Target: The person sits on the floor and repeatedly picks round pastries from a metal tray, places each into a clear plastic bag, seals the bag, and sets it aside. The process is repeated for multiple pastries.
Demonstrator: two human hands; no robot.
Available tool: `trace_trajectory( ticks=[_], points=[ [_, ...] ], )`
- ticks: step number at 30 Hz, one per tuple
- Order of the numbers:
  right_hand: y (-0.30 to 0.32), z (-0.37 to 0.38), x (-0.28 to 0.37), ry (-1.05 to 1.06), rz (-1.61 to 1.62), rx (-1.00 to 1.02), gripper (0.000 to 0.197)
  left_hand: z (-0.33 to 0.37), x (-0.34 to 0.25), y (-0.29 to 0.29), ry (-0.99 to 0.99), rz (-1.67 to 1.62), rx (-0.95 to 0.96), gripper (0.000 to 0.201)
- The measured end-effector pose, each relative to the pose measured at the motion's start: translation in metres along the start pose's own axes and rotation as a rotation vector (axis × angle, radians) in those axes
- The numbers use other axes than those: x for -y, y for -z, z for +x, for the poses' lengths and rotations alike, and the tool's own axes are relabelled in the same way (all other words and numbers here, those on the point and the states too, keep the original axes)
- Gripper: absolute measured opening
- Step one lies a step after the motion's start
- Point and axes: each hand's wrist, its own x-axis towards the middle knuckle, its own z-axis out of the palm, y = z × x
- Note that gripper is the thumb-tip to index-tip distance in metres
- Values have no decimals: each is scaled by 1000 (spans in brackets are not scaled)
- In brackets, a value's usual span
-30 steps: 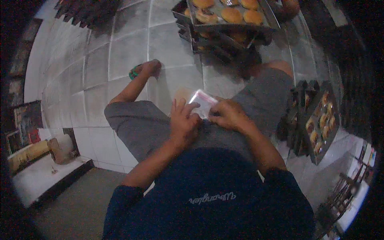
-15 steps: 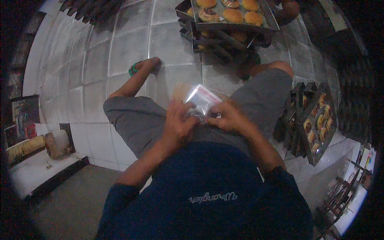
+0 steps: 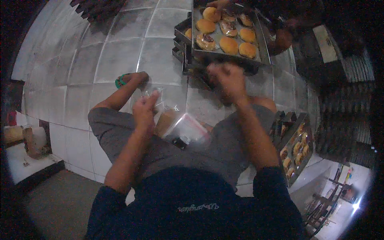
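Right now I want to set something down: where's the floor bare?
Floor tiles lie bare beyond the green sandal, left of the bun tray. Crowded: that tray's stack, the lap with clear plastic bags, the trays beside the right thigh.

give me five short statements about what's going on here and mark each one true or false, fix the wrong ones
1. The left hand holds a clear plastic bag. True.
2. A stack of clear bags lies over the person's grey shorts. True.
3. Both of the person's hands rest on the shorts. False: the right hand, blurred, is out by the near edge of the upper tray of buns.
4. Another person's hand is at the far side of that tray. True.
5. The sandal in view is red. False: the sandal is green.
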Motion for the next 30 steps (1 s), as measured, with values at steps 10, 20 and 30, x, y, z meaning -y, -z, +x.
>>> trace_trajectory(
  ticks=[10, 20, 30],
  points=[
    [52, 229, -113, -561, 322, 92, 53, 51, 12, 1, 253, -10, 24, 43],
    [31, 58, 26, -190, 552, -28, 55, 40, -2, -34, 625, -847, 170, 47],
    [-54, -126, 84, 19, 383, -175, 45, -57, -35, -74, -48, -414, 76, 76]
  ],
)
